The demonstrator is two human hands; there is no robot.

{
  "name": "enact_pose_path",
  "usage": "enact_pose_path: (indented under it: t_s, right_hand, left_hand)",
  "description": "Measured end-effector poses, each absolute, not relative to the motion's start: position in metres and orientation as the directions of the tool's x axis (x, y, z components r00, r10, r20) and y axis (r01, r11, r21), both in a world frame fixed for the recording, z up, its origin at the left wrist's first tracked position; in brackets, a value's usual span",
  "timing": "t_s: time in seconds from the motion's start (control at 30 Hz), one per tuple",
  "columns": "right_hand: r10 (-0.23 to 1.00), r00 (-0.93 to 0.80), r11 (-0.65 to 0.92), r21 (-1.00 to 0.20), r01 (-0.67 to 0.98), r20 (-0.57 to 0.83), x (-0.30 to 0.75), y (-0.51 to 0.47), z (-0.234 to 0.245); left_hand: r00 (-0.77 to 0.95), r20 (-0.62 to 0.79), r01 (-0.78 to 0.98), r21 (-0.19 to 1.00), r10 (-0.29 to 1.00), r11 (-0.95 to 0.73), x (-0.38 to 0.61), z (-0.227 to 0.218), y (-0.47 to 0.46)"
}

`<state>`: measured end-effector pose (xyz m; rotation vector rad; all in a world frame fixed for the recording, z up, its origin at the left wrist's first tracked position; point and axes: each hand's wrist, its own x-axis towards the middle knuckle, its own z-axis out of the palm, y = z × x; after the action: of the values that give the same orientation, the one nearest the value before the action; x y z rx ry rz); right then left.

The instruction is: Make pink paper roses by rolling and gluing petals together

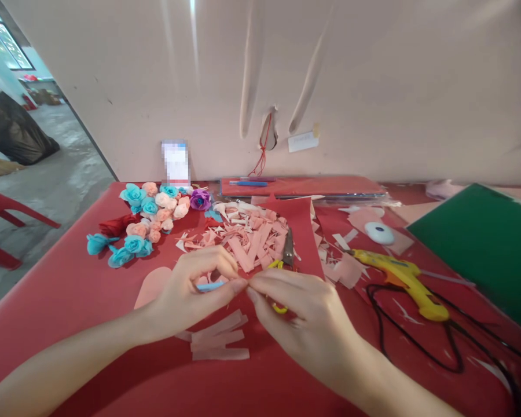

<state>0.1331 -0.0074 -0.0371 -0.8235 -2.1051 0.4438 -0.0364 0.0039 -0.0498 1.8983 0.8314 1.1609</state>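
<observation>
Pale pink strips [230, 339] are lying nearer the person than the yellow-handled scissors [288, 249]. The left hand [182, 292] and right hand [306, 298] are partly covering the scissors, fingertips meeting; whether the fingers are clamping anything, one cannot tell. Pink scraps [256, 246] are lying left of the scissors, paper roses [149, 204] are resting farther left, and a glue gun [417, 284] is lying right.

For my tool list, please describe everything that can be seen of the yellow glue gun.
The yellow glue gun looks plastic, with an orange trigger and a narrow tip. It lies on its side on the red table, right of the right hand, tip pointing left near pink paper scraps, handle slanting to the lower right. A pale stick seems to protrude from its rear; black cord loops beside it.
</observation>
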Motion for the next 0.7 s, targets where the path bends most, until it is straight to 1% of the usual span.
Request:
enact_pose_path:
  t_s: [0.07, 0.2, 0.27, 0.4, 0.57, 0.63, 0.7]
  right_hand:
    - [0.696, -0.461, 0.717, -0.553, 0.423, 0.55, 0.133, -0.007, -0.038]
    - [0.716, -0.463, 0.698, -0.554, 0.455, 0.522, 0.134, -0.007, -0.041]
    - [0.723, -0.46, 0.69, -0.573, 0.442, 0.516, 0.136, -0.006, -0.04]
    - [0.754, -0.473, 0.646, -0.644, 0.409, 0.456, 0.137, -0.006, -0.036]
    - [0.771, -0.495, 0.614, -0.675, 0.409, 0.401, 0.135, -0.005, -0.031]
    - [0.767, -0.479, 0.622, -0.676, 0.395, 0.426, 0.134, -0.005, -0.031]
    - [0.755, -0.439, 0.645, -0.668, 0.371, 0.487, 0.133, -0.005, -0.031]
  left_hand:
    - [0.375, 0.432, 0.144, 0.847, 0.82, -0.511, -0.036, -0.049, 0.004]
    - [0.396, 0.386, 0.173, 0.86, 0.834, -0.48, -0.038, -0.049, 0.005]
    - [0.404, 0.384, 0.165, 0.863, 0.831, -0.478, -0.04, -0.048, 0.007]
    - [0.41, 0.409, 0.091, 0.871, 0.815, -0.482, -0.04, -0.047, 0.01]
    - [0.427, 0.401, 0.056, 0.883, 0.81, -0.466, -0.039, -0.05, 0.01]
    - [0.43, 0.41, 0.028, 0.884, 0.804, -0.466, -0.039, -0.052, 0.009]
    - [0.418, 0.417, 0.003, 0.888, 0.807, -0.46, -0.04, -0.053, 0.008]
